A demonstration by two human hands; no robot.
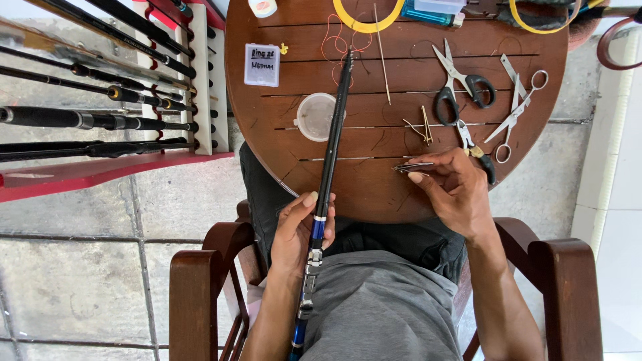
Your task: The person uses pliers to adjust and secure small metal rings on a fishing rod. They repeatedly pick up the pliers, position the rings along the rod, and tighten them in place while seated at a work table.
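Note:
My left hand [299, 227] grips a dark fishing rod [330, 154] near its blue wrapped section and metal reel seat. The rod runs from my lap up across the round wooden table [374, 194], its tip near an orange thread [338, 41]. My right hand [455, 190] rests on the table's near edge and pinches a small dark metal tool [413, 167], like tweezers or a clip, lying flat and pointing left. The two hands are apart, with the rod between them.
On the table lie black-handled scissors [461, 83], silver forceps [518, 107], small nippers [476, 152], a clear round cup [316, 116], a small labelled packet [262, 65], a thin stick [382, 57] and yellow rings [368, 23]. A red-and-white rack [200, 80] with several rods stands left. Wooden chair arms [194, 294] flank me.

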